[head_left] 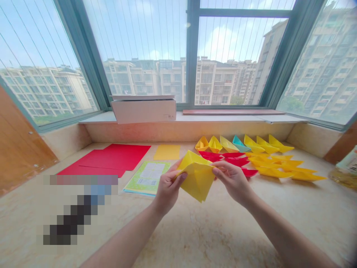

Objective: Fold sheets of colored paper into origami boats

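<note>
Folded yellow piece [196,182]: definitely paper, thin and smooth, sharp creases, pretty matt
Little boats [259,163]: folded paper too, smooth faces, no real gloss that I can see from here
Red sheets [119,158]: flat paper, smooth, matt
Orange-yellow sheet [166,152]: plain paper, same dull finish
Green packet [150,172]: smooth and printed, can't tell if it's card or plastic
Worktop [195,230]: looks like stone, mottled, smooth, slight sheen
White box [145,111]: cardboard by the look, smooth
Window frame [191,56]: painted metal, I'd say
Panes [145,37]: clear glass
Side panel [22,149]: wood-grain look, kinda shiny
</note>
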`<state>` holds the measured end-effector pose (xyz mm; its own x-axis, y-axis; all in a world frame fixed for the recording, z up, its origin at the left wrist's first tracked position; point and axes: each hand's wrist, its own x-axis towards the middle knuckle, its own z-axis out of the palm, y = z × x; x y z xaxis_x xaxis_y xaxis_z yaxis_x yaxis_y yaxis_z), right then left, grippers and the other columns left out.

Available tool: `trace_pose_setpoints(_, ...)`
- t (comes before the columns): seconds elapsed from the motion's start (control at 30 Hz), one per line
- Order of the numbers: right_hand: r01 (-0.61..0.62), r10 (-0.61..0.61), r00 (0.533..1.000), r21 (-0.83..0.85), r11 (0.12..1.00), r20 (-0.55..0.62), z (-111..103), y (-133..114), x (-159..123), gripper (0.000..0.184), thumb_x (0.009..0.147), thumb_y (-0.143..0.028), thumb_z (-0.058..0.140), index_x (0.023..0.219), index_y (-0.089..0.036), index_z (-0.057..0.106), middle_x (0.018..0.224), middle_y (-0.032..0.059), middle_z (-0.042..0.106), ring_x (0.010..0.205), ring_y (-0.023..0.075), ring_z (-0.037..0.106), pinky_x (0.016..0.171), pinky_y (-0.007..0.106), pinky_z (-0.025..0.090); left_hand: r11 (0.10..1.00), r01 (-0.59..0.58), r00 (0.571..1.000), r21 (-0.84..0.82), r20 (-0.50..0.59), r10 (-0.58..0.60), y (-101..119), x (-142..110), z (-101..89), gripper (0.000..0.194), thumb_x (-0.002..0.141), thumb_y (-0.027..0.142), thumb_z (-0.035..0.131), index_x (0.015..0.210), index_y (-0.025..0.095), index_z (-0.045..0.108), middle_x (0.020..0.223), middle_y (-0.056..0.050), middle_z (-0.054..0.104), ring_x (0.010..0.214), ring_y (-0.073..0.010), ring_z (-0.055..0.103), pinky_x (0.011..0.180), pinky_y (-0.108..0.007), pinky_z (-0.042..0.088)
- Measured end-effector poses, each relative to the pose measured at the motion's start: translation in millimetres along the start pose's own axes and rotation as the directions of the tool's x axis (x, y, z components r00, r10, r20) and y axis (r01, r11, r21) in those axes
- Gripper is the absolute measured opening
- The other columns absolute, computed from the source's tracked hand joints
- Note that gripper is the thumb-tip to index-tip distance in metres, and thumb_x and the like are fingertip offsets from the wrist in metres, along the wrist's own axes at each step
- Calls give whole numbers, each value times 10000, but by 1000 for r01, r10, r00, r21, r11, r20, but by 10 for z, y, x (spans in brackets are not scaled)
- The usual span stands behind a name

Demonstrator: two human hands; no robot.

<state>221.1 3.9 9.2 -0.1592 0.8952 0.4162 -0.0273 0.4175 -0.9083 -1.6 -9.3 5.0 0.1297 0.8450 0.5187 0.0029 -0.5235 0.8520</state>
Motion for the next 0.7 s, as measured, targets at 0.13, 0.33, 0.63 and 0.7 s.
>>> trace_pose_setpoints(0.13,46,-48,998,-94,995,-27,-21,-1,-19,294,880,-470,655,817,-191,725,775,55,738,726,195,656,652,288,526,1000,13,999,2,32,-13,-9,-5,-2,306,928,388,578,938,175,799,1383,-134,590,1319,-315,479,1070,-389,367)
trace_pose_setpoints(0.33,51,-58,997,-145,988,-45,-2,-26,-38,290,911,-483,609,889,-203,679,799,59,724,745,212,658,658,310,525,999,36,997,-2,69,-36,59,0,-5,343,929,401,573,883,154,807,1282,-141,663,1291,-326,512,1038,-398,410)
trace_pose_setpoints(0.63,-38,37,998,-7,999,-48,72,-32,-22,456,900,-493,620,1257,-209,610,952,93,765,900,262,720,778,379,579,945,185,979,-268,-28,-200,-12,-13,69,605,834,365,730,1391,241,530,1357,-131,619,1165,-293,634,956,-397,522)
trace_pose_setpoints(0.7,-20,19,999,-53,998,-26,73,-6,-19,394,912,-511,590,1141,-209,695,1015,98,760,945,272,708,795,379,578,906,222,969,-362,-25,-247,-46,-7,75,786,828,368,739,1498,285,336,1396,-148,583,1089,-282,677,897,-405,557)
